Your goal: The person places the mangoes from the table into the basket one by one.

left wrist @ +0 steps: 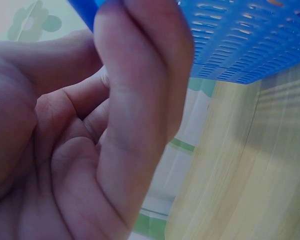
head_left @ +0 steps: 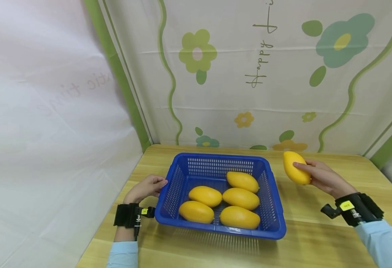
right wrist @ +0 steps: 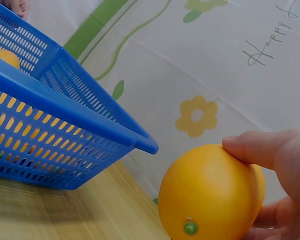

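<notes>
A blue plastic basket [head_left: 221, 231] with slotted walls stands on the wooden table, several yellow mangoes [head_left: 241, 198] lying inside it. At the basket's left rim, my left hand [head_left: 148, 188] pinches the edge between thumb and fingers; the left wrist view shows the curled fingers close up against the blue rim. To the right of the basket, my right hand [head_left: 326, 179] grips one mango [head_left: 294, 168] above the table, thumb on its near side. In the right wrist view that mango [right wrist: 210, 195] shows a small green stem end, apart from the basket wall.
The wooden table [head_left: 316, 238] runs back to a white curtain [head_left: 223, 93] printed with flowers and green vines. Another white cloth [head_left: 48, 130] hangs along the left side. Each wrist wears a black strap with a small camera.
</notes>
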`<control>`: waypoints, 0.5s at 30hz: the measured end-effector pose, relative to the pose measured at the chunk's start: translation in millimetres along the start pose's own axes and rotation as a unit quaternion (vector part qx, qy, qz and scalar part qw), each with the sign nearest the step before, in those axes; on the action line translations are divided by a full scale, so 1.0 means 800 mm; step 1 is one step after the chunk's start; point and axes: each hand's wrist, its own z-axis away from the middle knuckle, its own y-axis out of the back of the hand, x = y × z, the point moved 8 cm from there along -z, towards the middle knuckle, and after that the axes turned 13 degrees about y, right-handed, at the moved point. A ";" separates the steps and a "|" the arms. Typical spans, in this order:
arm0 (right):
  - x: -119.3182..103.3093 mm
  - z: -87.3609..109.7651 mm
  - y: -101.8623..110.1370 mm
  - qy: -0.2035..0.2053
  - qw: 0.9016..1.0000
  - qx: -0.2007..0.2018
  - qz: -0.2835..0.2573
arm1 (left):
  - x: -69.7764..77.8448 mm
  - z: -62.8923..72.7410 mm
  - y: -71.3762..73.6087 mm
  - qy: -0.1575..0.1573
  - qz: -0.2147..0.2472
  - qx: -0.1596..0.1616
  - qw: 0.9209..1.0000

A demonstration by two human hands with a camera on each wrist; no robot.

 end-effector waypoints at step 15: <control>-0.009 -0.006 -0.012 0.005 1.000 -0.010 0.015 | -0.002 -0.002 0.002 0.006 -0.001 0.001 1.000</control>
